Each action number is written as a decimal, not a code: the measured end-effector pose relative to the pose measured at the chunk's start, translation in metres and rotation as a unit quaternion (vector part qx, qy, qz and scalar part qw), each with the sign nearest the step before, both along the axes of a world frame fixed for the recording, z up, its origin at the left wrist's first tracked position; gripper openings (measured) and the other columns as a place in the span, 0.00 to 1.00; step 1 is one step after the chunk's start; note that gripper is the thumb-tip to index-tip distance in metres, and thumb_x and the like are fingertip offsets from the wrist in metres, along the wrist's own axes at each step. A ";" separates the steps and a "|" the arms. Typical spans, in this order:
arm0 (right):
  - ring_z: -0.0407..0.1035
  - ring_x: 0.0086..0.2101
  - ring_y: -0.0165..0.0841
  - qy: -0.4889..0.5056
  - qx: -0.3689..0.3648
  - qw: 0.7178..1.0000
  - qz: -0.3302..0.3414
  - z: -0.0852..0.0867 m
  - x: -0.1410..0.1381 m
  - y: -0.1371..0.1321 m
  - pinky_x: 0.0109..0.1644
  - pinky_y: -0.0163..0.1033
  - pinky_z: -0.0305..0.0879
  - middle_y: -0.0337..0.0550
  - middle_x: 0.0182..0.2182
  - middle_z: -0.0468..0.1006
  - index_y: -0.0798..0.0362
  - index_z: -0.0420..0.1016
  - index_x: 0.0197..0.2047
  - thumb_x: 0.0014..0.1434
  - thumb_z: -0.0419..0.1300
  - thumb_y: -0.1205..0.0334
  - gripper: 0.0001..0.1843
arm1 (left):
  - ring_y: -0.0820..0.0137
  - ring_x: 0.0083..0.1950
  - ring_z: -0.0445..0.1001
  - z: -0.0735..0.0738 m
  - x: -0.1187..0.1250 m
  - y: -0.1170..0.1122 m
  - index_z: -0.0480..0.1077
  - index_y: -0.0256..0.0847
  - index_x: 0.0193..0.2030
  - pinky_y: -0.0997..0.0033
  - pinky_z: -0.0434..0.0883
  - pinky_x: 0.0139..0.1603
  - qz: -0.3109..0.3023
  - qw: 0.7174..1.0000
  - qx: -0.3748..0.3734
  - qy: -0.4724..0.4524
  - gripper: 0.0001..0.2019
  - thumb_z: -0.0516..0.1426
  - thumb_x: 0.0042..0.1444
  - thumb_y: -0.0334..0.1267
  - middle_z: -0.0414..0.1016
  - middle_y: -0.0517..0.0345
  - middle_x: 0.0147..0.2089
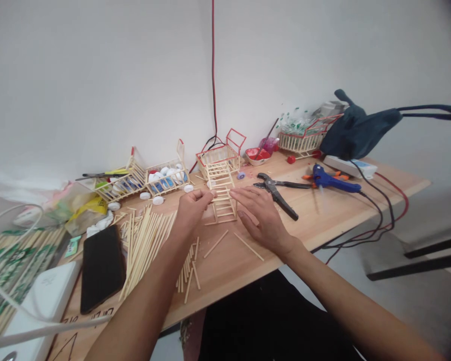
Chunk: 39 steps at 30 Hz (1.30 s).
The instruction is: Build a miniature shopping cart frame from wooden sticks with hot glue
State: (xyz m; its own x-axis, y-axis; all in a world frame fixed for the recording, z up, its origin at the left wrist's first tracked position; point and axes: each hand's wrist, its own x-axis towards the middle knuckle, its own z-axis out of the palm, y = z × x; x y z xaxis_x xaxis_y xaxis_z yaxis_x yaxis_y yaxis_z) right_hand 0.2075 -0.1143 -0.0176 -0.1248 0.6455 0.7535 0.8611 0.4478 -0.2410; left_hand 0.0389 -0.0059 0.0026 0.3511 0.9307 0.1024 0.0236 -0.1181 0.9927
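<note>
A small ladder-like frame of thin wooden sticks (224,210) stands on the table between my two hands. At its upper left edge, my left hand (194,208) has thumb and fingers pinched together; whatever is between the fingertips is hidden. My right hand (261,216) lies along the frame's right side, fingers stretched out and fingertips at its upper right edge. Directly behind is a stick-built cart (220,156) with a red rim and handle. Two loose sticks (249,246) lie in front of the hands, and a pile of cut sticks (146,245) spreads under my left forearm.
Pliers (276,195) and a blue glue gun (334,179) lie right, near a power strip (351,166) with trailing cables. More stick carts (167,178) line the wall, beside a red paint dish (257,156). A phone (102,268) and packaged chopsticks (18,265) are left.
</note>
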 end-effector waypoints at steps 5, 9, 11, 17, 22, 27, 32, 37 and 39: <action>0.59 0.60 0.41 -0.014 -0.005 1.000 0.000 0.000 -0.001 0.001 0.63 0.55 0.55 0.44 0.60 0.68 0.45 0.67 0.61 0.63 0.52 0.65 0.23 | 0.77 0.25 0.57 0.000 0.000 0.000 0.72 0.36 0.23 0.74 0.55 0.28 0.003 1.000 -0.002 -0.003 0.14 0.63 0.45 0.47 0.63 0.64 0.21; 0.60 0.59 0.41 -0.012 -0.002 1.000 0.000 0.001 -0.001 0.001 0.63 0.55 0.55 0.45 0.60 0.68 0.45 0.66 0.61 0.63 0.52 0.66 0.23 | 0.77 0.25 0.57 0.001 0.000 0.000 0.72 0.36 0.23 0.74 0.55 0.28 0.001 1.000 -0.002 -0.008 0.13 0.63 0.45 0.46 0.63 0.65 0.21; 0.60 0.59 0.40 -0.012 -0.002 1.000 0.000 0.001 -0.002 0.000 0.63 0.54 0.55 0.45 0.60 0.68 0.46 0.67 0.60 0.63 0.52 0.66 0.23 | 0.77 0.25 0.57 0.000 0.000 0.000 0.72 0.36 0.23 0.75 0.56 0.28 -0.001 1.000 -0.005 -0.008 0.13 0.63 0.46 0.46 0.63 0.65 0.21; 0.59 0.60 0.40 0.001 0.011 1.000 -0.003 0.003 -0.001 -0.001 0.64 0.55 0.54 0.46 0.61 0.67 0.47 0.59 0.65 0.63 0.52 0.66 0.27 | 0.77 0.26 0.58 0.000 0.000 -0.001 0.73 0.36 0.25 0.74 0.56 0.29 0.000 1.000 -0.001 0.000 0.13 0.63 0.46 0.46 0.65 0.64 0.23; 0.55 0.63 0.42 0.019 0.036 0.999 -0.023 0.002 0.000 0.000 0.66 0.56 0.52 0.47 0.62 0.65 0.49 0.58 0.66 0.63 0.53 0.65 0.29 | 0.77 0.25 0.57 0.000 0.000 -0.001 0.72 0.36 0.24 0.74 0.55 0.29 0.003 1.000 0.001 -0.001 0.14 0.63 0.46 0.46 0.64 0.64 0.22; 0.56 0.62 0.42 0.009 0.028 0.999 -0.033 0.000 0.001 0.001 0.64 0.56 0.54 0.46 0.61 0.66 0.50 0.67 0.60 0.62 0.53 0.65 0.22 | 0.77 0.26 0.58 -0.002 -0.001 0.001 0.72 0.36 0.25 0.74 0.55 0.29 0.000 1.000 0.000 -0.004 0.14 0.63 0.47 0.46 0.64 0.63 0.23; 0.57 0.61 0.42 0.001 0.034 0.999 -0.039 0.000 0.001 0.002 0.64 0.56 0.55 0.46 0.60 0.68 0.50 0.68 0.59 0.62 0.54 0.66 0.22 | 0.78 0.25 0.56 -0.003 -0.001 0.002 0.71 0.35 0.24 0.75 0.54 0.29 -0.005 1.000 0.002 0.001 0.14 0.62 0.48 0.47 0.62 0.65 0.22; 0.58 0.61 0.42 0.022 0.041 0.998 -0.041 0.001 0.002 0.001 0.64 0.56 0.54 0.48 0.61 0.67 0.50 0.60 0.64 0.62 0.53 0.65 0.27 | 0.78 0.26 0.58 -0.005 -0.001 0.004 0.73 0.35 0.26 0.75 0.55 0.29 -0.007 1.000 -0.003 0.006 0.14 0.63 0.47 0.46 0.64 0.64 0.23; 0.57 0.61 0.42 0.040 0.044 0.997 -0.044 0.002 0.001 0.000 0.65 0.55 0.53 0.49 0.61 0.66 0.50 0.58 0.66 0.62 0.53 0.64 0.28 | 0.77 0.26 0.58 -0.006 -0.001 0.005 0.73 0.35 0.26 0.75 0.55 0.29 -0.007 1.000 0.000 0.008 0.14 0.62 0.48 0.47 0.64 0.63 0.24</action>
State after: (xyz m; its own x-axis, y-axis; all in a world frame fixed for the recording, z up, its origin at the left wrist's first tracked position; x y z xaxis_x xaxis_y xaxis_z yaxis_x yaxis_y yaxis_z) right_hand 0.2089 -0.1142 -0.0159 -0.0073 0.5826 0.8127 0.8777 0.3932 -0.2740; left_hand 0.0379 -0.0012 -0.0031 0.3660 0.9256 0.0967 0.0371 -0.1183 0.9923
